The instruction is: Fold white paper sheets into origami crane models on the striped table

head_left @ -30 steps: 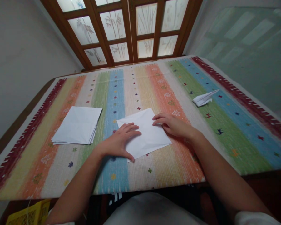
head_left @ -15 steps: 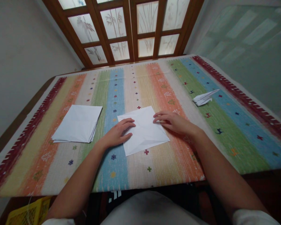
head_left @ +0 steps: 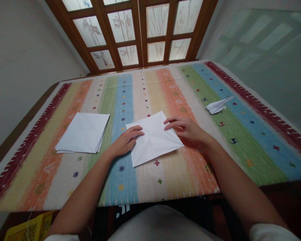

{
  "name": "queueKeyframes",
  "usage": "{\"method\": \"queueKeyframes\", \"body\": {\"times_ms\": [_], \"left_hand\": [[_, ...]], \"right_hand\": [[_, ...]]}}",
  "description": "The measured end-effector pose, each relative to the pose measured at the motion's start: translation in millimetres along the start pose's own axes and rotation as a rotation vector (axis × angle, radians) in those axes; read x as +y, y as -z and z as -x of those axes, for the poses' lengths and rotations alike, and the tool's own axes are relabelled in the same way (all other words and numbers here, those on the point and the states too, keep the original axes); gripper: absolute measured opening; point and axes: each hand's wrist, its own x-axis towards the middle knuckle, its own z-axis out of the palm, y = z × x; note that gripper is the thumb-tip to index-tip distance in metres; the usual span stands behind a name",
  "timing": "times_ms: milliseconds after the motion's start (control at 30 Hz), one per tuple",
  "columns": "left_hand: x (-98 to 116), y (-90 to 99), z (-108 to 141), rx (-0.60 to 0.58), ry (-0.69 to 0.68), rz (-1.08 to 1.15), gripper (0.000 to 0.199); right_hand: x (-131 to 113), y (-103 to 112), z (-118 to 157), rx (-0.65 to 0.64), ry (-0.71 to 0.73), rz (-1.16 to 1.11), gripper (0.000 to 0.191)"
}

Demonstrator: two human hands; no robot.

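A creased white paper sheet (head_left: 155,140) lies on the striped woven tablecloth (head_left: 145,184), slightly raised along its fold lines. My left hand (head_left: 126,141) rests on the sheet's left edge, fingers flat on the paper. My right hand (head_left: 184,129) lies at the sheet's upper right, with its fingertips on the paper. Neither hand grips it. To the left of my left hand sits a stack of folded white paper (head_left: 82,133). A folded white paper plane (head_left: 217,105) lies farther right, beyond my right hand.
The table's near edge runs just in front of my forearms. A wooden-framed frosted window (head_left: 130,33) with bamboo patterns stands beyond the far edge. A yellow crate (head_left: 31,226) sits on the floor at lower left. A white wall (head_left: 27,67) rises on the left.
My left hand has slid up and back to the sheet's left edge. The sheet has turned slightly, its far corner shifting right, and its folds now stand a little higher.
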Motion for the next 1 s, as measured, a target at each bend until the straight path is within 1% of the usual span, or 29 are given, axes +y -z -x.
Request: {"method": "queueKeyframes", "body": {"times_ms": [100,167,300,367,400,467,533,600,667,733,800,900,933,1000], "left_hand": [[-1,6.1,2,-0.017,-0.051,0.029,0.064],[-2,10.0,4,-0.053,-0.103,0.05,0.07],[1,15.3,7,-0.153,-0.152,0.031,0.074],[6,15.9,7,-0.16,-0.15,0.019,0.074],[9,15.4,6,-0.144,-0.147,0.02,0.071],[14,12.7,4,-0.077,-0.144,0.029,0.054],[15,8.4,2,-0.037,-0.159,0.045,0.039],[13,4.0,1,-0.015,-0.168,0.054,0.031],[9,1.7,-1,0.013,-0.16,0.044,0.027],[4,3.1,-1,0.034,-0.121,0.003,0.027],[1,7.8,-1,0.042,-0.045,-0.055,0.025],[0,15.9,1,0.039,0.088,-0.065,0.02],[0,17.4,2,0.044,0.138,-0.049,0.022],[0,17.6,1,0.057,0.233,-0.024,0.03]], "right_hand": [[4,-5,-1,0.033,-0.03,0.026,0.021],[7,-8,-1,0.062,-0.044,0.054,0.022],[11,-10,-2,0.117,-0.03,0.113,0.023],[11,-8,-2,0.121,-0.017,0.123,0.023],[10,-8,-2,0.113,-0.004,0.12,0.022],[9,-6,-1,0.075,0.031,0.095,0.019],[8,-6,0,0.037,0.037,0.068,0.019],[8,-8,0,-0.015,0.038,0.044,0.025],[7,-11,-1,-0.09,0.069,0.022,0.029],[7,-14,-3,-0.179,0.119,-0.003,0.03],[5,-15,-3,-0.213,0.119,-0.02,0.031],[2,-16,-3,-0.188,0.037,-0.022,0.024],[1,-16,-2,-0.173,-0.003,-0.016,0.022],[0,-18,-1,-0.138,-0.115,0.013,0.023]]}}
